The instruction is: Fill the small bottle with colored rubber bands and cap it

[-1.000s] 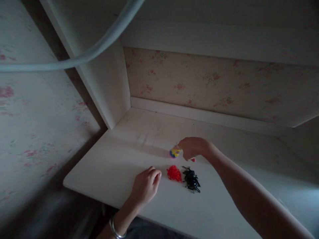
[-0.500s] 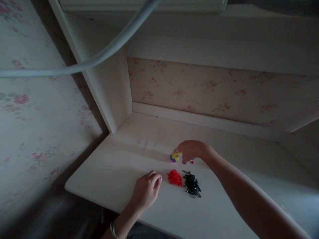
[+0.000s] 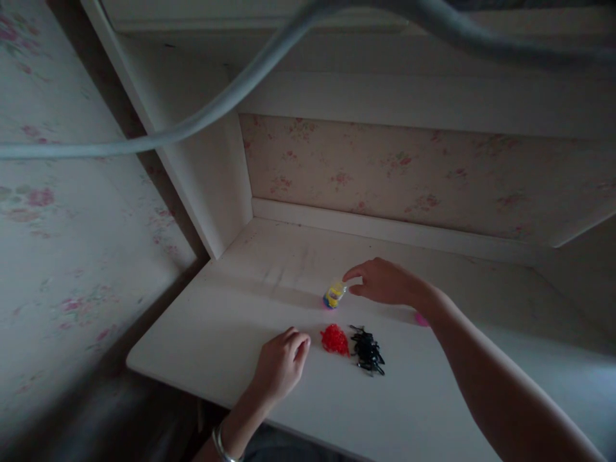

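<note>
Beside a small clear jar (image 3: 333, 295) with yellow and blue on it, my right hand (image 3: 378, 280) hovers with thumb and forefinger apart at the jar's rim. Whether the fingertips touch the rim I cannot tell. The jar stands on the white desk. My left hand (image 3: 282, 362) rests on the desk near its front edge, fingers curled closed, and nothing shows in them. Just right of it lies a pile of small red bands (image 3: 335, 339). A heap of black pieces, perhaps bands or clips (image 3: 368, 351), lies right beside the red pile.
A pink round object (image 3: 421, 319) is partly hidden behind my right forearm. The white desk (image 3: 216, 340) has a side panel (image 3: 202, 167) at its left and a floral back wall (image 3: 337, 167). A pale cable (image 3: 212, 115) crosses the upper view.
My right hand has shifted slightly up and right, and its fingers have opened from around the jar's top. More of the jar and the pink object now show. The left hand stays put.
</note>
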### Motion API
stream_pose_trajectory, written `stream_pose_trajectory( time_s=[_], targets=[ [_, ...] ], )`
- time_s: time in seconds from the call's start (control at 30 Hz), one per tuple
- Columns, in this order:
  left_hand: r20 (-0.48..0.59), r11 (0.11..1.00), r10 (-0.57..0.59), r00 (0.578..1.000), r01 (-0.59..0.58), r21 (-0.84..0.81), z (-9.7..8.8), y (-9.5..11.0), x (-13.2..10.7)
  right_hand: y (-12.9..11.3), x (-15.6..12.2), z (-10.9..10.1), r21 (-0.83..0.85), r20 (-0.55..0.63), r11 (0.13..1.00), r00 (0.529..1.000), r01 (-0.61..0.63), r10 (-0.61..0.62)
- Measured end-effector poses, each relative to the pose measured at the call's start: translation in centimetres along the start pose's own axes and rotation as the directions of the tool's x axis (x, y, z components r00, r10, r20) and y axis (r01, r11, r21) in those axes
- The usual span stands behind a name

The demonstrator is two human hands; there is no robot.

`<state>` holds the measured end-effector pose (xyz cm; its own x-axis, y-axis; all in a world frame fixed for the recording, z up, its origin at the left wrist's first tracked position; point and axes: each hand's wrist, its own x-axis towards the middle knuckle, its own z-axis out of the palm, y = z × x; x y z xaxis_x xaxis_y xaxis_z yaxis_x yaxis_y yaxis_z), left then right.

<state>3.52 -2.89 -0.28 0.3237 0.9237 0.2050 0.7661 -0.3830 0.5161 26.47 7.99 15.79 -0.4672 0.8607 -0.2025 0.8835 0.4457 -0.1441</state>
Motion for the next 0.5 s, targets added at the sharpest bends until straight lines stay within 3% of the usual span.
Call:
stream_pose_trajectory(
  time_s=[0.13, 0.23, 0.37, 0.5],
  targets=[
    [-0.001, 1.0, 0.0, 1.0, 0.0, 0.013, 0.1, 0.1, 0.0, 0.6, -2.8, 0.9, 0.186, -0.166, 0.982, 0.984, -0.036, 0.067],
    [0.009, 1.0, -0.004, 1.0, 0.004, 0.002, 0.0, 0.6, 0.4, 1.5, -5.1, 2.9, 0.306, -0.23, 0.948, 0.96, -0.082, 0.158],
    [0.058, 0.998, 0.026, 0.998, -0.022, -0.055, -0.2, 1.9, 1.1, 2.9, -7.7, 7.1, 0.433, -0.223, 0.881, 0.923, -0.193, 0.312],
    [0.087, 0.994, 0.067, 0.994, -0.059, -0.091, 0.2, 3.2, 1.8, 2.8, -10.1, 11.6, 0.616, -0.174, 0.762, 0.909, -0.199, 0.378]
  ],
)
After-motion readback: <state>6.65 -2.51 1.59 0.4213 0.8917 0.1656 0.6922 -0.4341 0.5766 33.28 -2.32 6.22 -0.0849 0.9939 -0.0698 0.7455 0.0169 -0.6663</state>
